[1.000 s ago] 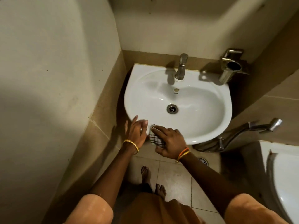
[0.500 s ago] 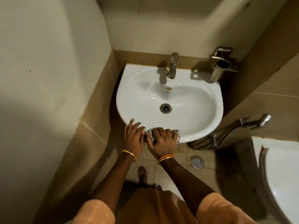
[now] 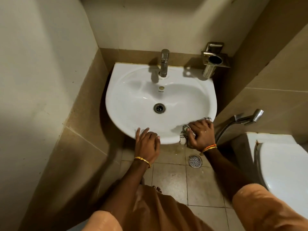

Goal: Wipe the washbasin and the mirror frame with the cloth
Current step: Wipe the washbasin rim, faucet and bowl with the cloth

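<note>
A white washbasin (image 3: 133, 90) hangs in the corner, with a steel tap (image 3: 164, 63) at its back and a drain (image 3: 159, 108) in its bowl. My right hand (image 3: 202, 133) presses a checked cloth (image 3: 184, 133) against the basin's front right rim, and a corner of the cloth shows behind my knuckles. My left hand (image 3: 146, 144) rests flat on the front rim, fingers apart, holding nothing. No mirror frame is in view.
A steel holder (image 3: 214, 60) is fixed to the wall at the basin's back right. A spray hose (image 3: 241, 121) hangs on the right wall. A white toilet (image 3: 283, 164) stands at the right. A floor drain (image 3: 195, 161) lies below the basin.
My right hand has slid the cloth from the front left of the rim along to the front right. My left hand stayed on the front rim.
</note>
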